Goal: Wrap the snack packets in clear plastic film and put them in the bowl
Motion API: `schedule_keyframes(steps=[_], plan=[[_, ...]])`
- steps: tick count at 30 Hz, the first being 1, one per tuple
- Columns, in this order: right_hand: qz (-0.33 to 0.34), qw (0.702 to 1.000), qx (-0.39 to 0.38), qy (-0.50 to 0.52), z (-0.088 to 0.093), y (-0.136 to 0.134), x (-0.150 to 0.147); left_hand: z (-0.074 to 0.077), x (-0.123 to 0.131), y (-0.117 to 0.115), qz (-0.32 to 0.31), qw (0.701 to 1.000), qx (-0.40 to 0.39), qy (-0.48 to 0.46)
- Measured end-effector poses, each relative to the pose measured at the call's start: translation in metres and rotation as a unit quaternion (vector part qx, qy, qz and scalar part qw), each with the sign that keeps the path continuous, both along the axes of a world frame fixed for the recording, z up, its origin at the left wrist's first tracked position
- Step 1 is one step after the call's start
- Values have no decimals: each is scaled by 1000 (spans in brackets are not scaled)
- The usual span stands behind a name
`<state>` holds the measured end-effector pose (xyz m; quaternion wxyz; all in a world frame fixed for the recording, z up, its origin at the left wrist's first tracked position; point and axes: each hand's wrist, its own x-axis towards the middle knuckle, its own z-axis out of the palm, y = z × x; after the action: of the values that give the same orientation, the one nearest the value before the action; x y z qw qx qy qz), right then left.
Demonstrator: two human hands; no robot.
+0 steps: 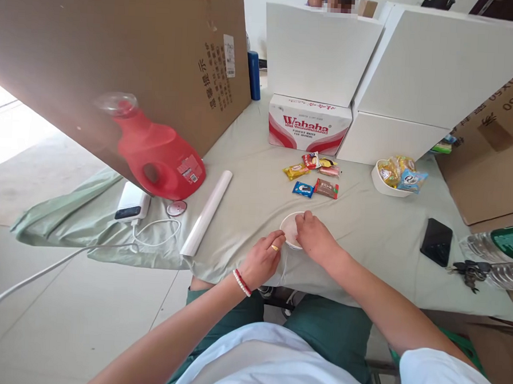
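Note:
A small round white bowl [290, 223] with a pale inner surface stands close to the table's front edge. At its left rim, my left hand [263, 257] is closed, fingers together and pinching the edge. My right hand [315, 235] bends over the right rim from the other side, its fingertips closed on it. Whether a thin cover lies under those fingertips I cannot tell. Just beyond the bowl lie several wrapped snacks, among them a blue packet [303, 189], a brown packet [326, 188] and a yellow packet [296, 171].
Left of the hands are a white roll [206, 213], a red jug [163, 158] and a white power bank [133, 201] with a cable. To the right stand a white container [388, 186] of snacks, a phone [437, 242], keys [469, 273] and bottles [509, 242]. A Wahaha box [308, 140] is behind.

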<state>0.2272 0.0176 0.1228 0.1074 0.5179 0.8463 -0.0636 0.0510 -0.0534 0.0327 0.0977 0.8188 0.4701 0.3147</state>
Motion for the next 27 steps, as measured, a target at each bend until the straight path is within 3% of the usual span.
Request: schedule_keyframes(steps=[7, 10, 14, 18, 21, 24, 27], plan=[[31, 987, -159, 4, -6, 31, -5, -8, 1, 7, -20, 999, 30, -40], [10, 988, -136, 66, -10, 26, 1, -14, 0, 11, -7, 998, 23, -62], [-28, 974, -60, 218, -24, -1, 23, -19, -4, 12, -10, 995, 16, -97], [-63, 905, 19, 421, -37, -29, 49, -18, -10, 14, -37, 996, 25, -72], [-128, 840, 83, 521, -36, -29, 70, -14, -13, 18, -58, 997, 45, -36], [-219, 768, 239, 553, -28, 15, 102, -8, -14, 25, -81, 995, 43, -41], [-280, 707, 382, 525, -22, 100, 137, 0, -12, 31, -119, 992, 13, -37]])
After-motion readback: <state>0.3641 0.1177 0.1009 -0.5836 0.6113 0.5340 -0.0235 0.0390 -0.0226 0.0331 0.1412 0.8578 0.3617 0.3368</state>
